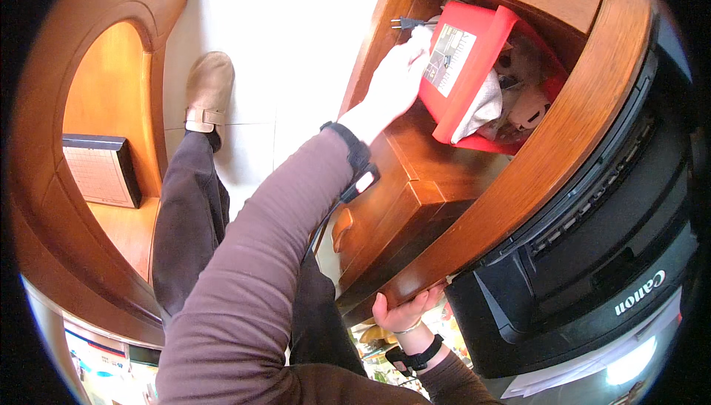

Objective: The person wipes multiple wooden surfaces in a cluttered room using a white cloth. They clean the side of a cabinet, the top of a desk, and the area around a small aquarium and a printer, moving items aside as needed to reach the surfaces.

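My left hand (400, 74), at the end of the long brown sleeve, lies against the labelled side of a red plastic storage box (472, 60); whether its fingers grip the box or something beside it cannot be told. The box is tilted in an open wooden drawer (383, 11). It contains a white cloth (483, 108) and items in clear plastic. By my left fingertips a black two-pin plug (408, 23) sticks out from beside the box. My right hand (405, 310) grips the wooden desk's edge (489, 222) at the lower right, fingers partly hidden.
A black Canon printer (583, 272) stands along the desk's right side, with papers (605, 371) by it. A lower wooden cabinet part (383, 227) with a handle is under the drawer. At left, a wooden chair (39, 144) holds a flat, black-edged box (103, 172).
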A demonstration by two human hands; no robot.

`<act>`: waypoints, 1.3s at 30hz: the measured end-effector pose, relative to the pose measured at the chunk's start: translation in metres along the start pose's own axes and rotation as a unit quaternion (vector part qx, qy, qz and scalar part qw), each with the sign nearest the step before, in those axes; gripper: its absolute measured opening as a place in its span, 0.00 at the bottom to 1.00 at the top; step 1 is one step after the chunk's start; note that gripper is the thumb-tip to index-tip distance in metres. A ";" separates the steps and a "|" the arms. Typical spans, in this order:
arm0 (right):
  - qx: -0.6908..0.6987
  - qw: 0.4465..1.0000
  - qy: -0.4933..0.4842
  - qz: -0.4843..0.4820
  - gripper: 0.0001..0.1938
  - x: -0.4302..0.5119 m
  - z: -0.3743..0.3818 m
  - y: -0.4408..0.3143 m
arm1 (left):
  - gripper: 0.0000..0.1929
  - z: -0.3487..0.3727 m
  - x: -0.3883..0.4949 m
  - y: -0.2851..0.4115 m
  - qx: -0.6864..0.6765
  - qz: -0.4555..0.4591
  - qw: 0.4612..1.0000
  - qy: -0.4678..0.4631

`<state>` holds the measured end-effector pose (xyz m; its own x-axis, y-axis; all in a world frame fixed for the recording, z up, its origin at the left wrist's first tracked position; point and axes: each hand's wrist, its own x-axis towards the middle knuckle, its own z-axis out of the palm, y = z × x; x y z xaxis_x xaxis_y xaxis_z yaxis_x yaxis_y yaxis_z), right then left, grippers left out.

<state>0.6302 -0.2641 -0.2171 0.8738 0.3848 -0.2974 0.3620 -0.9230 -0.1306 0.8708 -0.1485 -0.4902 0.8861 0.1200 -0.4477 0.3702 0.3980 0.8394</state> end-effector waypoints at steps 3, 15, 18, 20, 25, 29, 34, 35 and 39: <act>-0.001 1.000 -0.003 -0.002 0.51 -0.001 0.000 0.000 | 0.16 -0.039 -0.025 -0.016 -0.354 -0.210 0.904 -0.119; 0.015 1.000 -0.001 0.006 0.50 0.000 0.002 -0.001 | 0.20 -0.100 0.063 0.001 0.528 0.292 0.796 -0.054; -0.005 1.000 0.011 0.000 0.50 -0.001 0.002 -0.001 | 0.19 -0.099 0.007 -0.031 0.311 0.133 0.940 -0.039; -0.017 1.000 0.018 -0.003 0.50 -0.001 0.002 -0.001 | 0.18 -0.096 -0.002 -0.043 0.276 0.105 0.948 -0.118; 0.037 0.999 -0.019 0.001 0.50 0.001 -0.001 -0.001 | 0.15 -0.061 0.024 -0.051 0.431 0.278 0.834 -0.204; 0.001 1.000 -0.007 -0.006 0.51 0.001 -0.002 -0.003 | 0.12 -0.057 0.037 -0.061 0.492 0.336 0.756 -0.270; 0.030 1.000 -0.003 -0.006 0.52 0.001 -0.001 -0.004 | 0.12 -0.050 0.027 -0.073 0.370 0.162 0.775 -0.486; 0.048 0.999 -0.010 -0.002 0.52 0.002 -0.001 -0.004 | 0.14 -0.039 0.023 -0.074 0.365 0.102 0.775 -0.505; 0.054 0.999 0.008 -0.002 0.52 0.005 0.001 -0.004 | 0.25 0.011 0.015 -0.079 0.311 -0.014 0.785 -0.536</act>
<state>0.6329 -0.2588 -0.2190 0.8777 0.3875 -0.2819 0.3293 -0.9151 -0.2326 0.8579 -0.1880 -0.5596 0.4774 -0.8475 -0.2319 0.1629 -0.1739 0.9712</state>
